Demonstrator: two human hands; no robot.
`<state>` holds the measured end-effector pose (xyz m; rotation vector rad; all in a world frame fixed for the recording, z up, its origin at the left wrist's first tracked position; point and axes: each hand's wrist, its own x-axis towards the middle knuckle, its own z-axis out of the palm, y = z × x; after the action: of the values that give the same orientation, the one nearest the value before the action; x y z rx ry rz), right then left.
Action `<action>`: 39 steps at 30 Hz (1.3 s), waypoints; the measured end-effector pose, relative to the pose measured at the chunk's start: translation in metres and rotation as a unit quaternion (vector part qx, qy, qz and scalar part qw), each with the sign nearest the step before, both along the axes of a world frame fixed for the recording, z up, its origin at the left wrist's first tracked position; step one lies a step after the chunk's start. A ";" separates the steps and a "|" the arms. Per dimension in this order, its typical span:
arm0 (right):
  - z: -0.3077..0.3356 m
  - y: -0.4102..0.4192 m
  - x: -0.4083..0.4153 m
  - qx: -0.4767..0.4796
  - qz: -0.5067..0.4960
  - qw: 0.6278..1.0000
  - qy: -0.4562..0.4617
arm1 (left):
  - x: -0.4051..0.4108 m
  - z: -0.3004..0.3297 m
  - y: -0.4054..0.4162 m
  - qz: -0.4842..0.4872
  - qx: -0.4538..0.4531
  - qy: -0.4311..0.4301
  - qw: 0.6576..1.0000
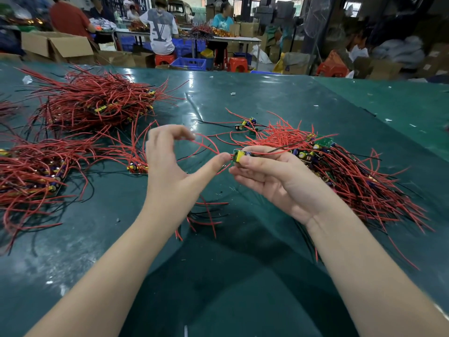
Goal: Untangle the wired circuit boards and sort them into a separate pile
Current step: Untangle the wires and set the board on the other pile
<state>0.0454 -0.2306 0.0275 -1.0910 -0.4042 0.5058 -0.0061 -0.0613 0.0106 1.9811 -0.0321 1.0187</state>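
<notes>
On the green table (243, 98), the right hand (272, 173) pinches one circuit board (240, 155); the left hand (170, 166), fingers curved, draws its red wires (206, 144) free. Next, I think, the board goes to the left pile (36, 171).

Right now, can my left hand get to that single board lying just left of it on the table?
Probably yes. The left hand pinches only thin red wires, and the lone board lies right beside it on the green table. Only loose wires lie between them; the hand would have to drop its wires first.
</notes>
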 end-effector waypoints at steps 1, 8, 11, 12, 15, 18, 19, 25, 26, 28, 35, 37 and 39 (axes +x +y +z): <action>-0.001 0.003 -0.001 0.007 -0.016 1.000 -0.002 | 0.000 0.000 0.000 0.031 -0.012 0.005 0.999; -0.009 0.015 -0.006 -0.027 -0.118 0.988 -0.098 | 0.004 -0.007 -0.005 0.123 -0.091 0.085 0.985; -0.010 0.018 -0.008 -0.060 -0.142 0.978 -0.144 | 0.005 -0.007 -0.004 0.050 -0.090 0.121 0.987; -0.010 0.018 -0.008 -0.063 -0.146 0.976 -0.148 | 0.005 -0.006 -0.005 -0.002 -0.126 0.138 0.982; -0.010 0.017 -0.008 -0.050 -0.138 0.981 -0.125 | 0.005 -0.005 -0.010 -0.111 -0.253 0.177 0.945; -0.011 0.018 -0.008 -0.049 -0.130 0.985 -0.106 | 0.004 -0.003 -0.010 -0.173 -0.350 0.181 0.903; -0.011 0.018 -0.008 -0.054 -0.131 0.985 -0.104 | 0.004 -0.003 -0.009 -0.183 -0.369 0.176 0.894; -0.009 0.018 -0.009 -0.051 -0.113 0.990 -0.070 | 0.003 0.003 -0.010 -0.250 -0.484 0.154 0.824; -0.008 0.017 -0.008 -0.033 -0.098 0.994 -0.039 | 0.003 0.004 -0.010 -0.258 -0.499 0.155 0.813; -0.006 0.017 -0.008 -0.004 -0.064 0.998 0.026 | 0.002 0.005 -0.009 -0.271 -0.518 0.156 0.796; -0.004 0.015 -0.007 0.011 0.010 0.989 0.146 | 0.000 0.009 -0.007 -0.307 -0.521 0.145 0.783; -0.003 0.013 -0.007 0.020 0.027 0.986 0.165 | -0.001 0.011 -0.006 -0.324 -0.509 0.145 0.784; -0.002 0.012 -0.007 0.029 0.038 0.983 0.175 | -0.002 0.011 -0.006 -0.334 -0.499 0.140 0.787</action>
<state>0.0380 -0.2183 0.0257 -0.9101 -0.1500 0.7351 -0.0077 -0.0677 0.0219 0.9607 -0.0211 0.1458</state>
